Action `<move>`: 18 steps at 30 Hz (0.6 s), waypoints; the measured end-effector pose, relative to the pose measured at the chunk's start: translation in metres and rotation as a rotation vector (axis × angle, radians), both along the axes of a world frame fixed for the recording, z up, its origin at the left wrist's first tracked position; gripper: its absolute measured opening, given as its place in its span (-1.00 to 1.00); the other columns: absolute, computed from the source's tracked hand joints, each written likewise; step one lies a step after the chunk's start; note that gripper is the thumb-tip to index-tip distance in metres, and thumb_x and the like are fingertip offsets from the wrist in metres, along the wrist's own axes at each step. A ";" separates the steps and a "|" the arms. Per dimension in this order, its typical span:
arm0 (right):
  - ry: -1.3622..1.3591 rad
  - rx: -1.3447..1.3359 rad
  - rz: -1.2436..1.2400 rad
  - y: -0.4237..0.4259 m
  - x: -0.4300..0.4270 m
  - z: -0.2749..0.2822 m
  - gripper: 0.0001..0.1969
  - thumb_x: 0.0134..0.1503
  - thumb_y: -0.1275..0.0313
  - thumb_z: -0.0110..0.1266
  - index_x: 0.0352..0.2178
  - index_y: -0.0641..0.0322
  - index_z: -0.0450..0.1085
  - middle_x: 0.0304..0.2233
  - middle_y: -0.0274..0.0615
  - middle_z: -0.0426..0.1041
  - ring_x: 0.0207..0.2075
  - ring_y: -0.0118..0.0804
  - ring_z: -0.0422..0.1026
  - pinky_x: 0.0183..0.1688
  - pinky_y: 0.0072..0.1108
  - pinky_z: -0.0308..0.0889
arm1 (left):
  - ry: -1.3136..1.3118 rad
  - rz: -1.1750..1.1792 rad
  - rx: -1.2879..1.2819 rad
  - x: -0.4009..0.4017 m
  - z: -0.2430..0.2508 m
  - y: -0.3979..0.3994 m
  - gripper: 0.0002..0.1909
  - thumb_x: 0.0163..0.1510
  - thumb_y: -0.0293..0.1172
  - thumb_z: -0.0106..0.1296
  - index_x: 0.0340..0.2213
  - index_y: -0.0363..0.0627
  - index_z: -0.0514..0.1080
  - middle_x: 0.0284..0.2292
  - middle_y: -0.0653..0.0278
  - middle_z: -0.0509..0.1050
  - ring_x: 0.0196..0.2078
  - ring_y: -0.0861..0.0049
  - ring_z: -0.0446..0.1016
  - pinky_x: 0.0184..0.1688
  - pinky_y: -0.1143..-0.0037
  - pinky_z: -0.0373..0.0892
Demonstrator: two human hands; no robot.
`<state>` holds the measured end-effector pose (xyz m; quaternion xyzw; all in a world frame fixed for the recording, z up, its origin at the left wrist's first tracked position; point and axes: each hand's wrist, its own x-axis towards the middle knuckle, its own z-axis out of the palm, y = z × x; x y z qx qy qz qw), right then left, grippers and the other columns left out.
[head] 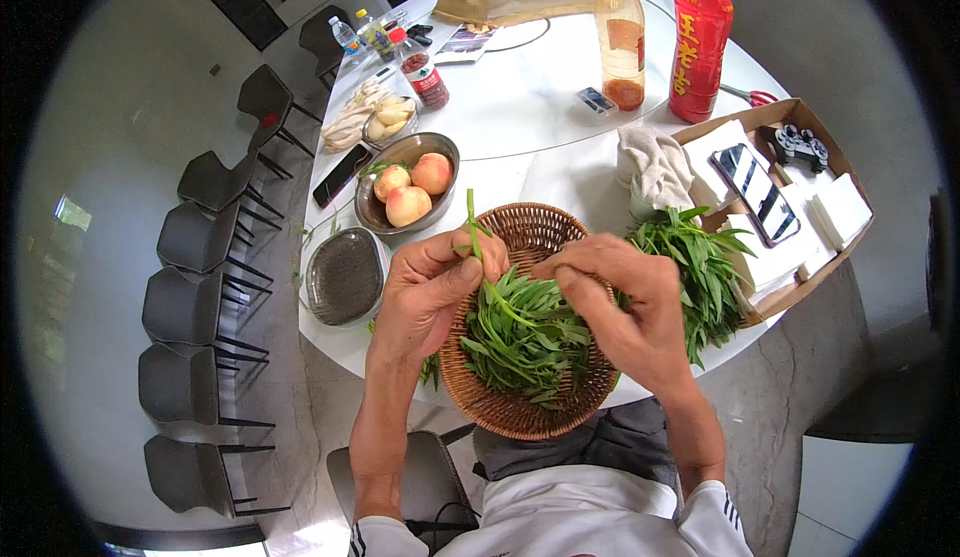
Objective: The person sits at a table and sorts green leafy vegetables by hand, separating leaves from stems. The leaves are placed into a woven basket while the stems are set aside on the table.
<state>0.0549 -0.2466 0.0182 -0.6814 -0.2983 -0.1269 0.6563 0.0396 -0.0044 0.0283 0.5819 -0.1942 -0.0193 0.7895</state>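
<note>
My left hand (442, 283) pinches a green leafy vegetable stem (474, 230) between thumb and fingers, above the left side of a brown wicker basket (529, 426). The stem's upper end sticks up past the fingers and its lower part slants down over the basket. Picked leafy greens (525, 339) lie in the basket. Over the basket's right side is my right hand (630, 294), its thumb and forefinger tips close together; whether they pinch anything cannot be told. A bunch of uncut greens (697, 279) lies just right of that hand, against a cardboard box.
Left of the basket are a metal bowl (367, 215) of peaches, a lidded container (345, 278) and a phone (341, 176). On the right stand a crumpled cloth (656, 167) and the cardboard box (817, 287) with paper and a phone. Bottles (697, 46) stand farther back.
</note>
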 end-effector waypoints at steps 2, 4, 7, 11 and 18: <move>0.263 -0.032 0.111 0.004 -0.002 0.002 -0.84 0.20 0.61 0.17 -0.23 0.47 0.62 -0.32 -0.08 0.71 -0.34 -0.38 0.63 -0.19 -0.52 0.51 | 0.027 0.026 0.025 0.001 0.005 -0.005 -0.81 0.30 -0.40 0.21 -0.24 -0.34 0.58 -0.27 0.25 0.57 -0.17 0.53 0.51 0.00 0.46 0.42; 0.465 0.052 0.218 0.011 -0.002 -0.009 -0.78 0.30 0.52 0.16 -0.14 0.51 0.63 -0.32 -0.12 0.72 -0.33 -0.55 0.61 -0.20 -0.59 0.50 | 0.096 0.063 0.024 0.000 0.011 -0.015 -0.84 0.30 -0.45 0.22 -0.22 -0.34 0.60 -0.25 0.25 0.62 -0.22 0.60 0.56 -0.05 0.53 0.48; 0.593 0.228 0.352 0.011 -0.002 -0.008 -0.73 0.37 0.48 0.14 -0.09 0.57 0.60 -0.32 -0.14 0.72 -0.30 -0.53 0.61 -0.18 -0.63 0.50 | 0.121 0.183 0.036 0.010 0.003 -0.022 -0.87 0.28 -0.53 0.22 -0.18 -0.35 0.61 -0.23 0.21 0.67 -0.23 0.61 0.62 -0.10 0.56 0.53; 0.730 0.219 0.440 0.004 0.006 -0.007 -0.71 0.39 0.45 0.16 -0.06 0.59 0.59 -0.30 -0.07 0.71 -0.28 -0.50 0.62 -0.13 -0.64 0.51 | 0.132 0.213 0.042 0.015 0.006 -0.028 -0.85 0.26 -0.50 0.28 -0.19 -0.34 0.62 -0.23 0.21 0.69 -0.22 0.64 0.62 -0.10 0.58 0.52; 0.716 0.268 0.477 0.006 0.010 -0.007 -0.78 0.33 0.48 0.16 -0.24 0.54 0.59 -0.41 -0.09 0.67 -0.38 -0.43 0.60 -0.21 -0.61 0.49 | 0.121 0.339 0.274 0.008 0.017 -0.039 -0.99 0.22 -0.62 0.24 -0.31 -0.31 0.60 -0.34 0.36 0.57 -0.26 0.74 0.51 -0.13 0.61 0.41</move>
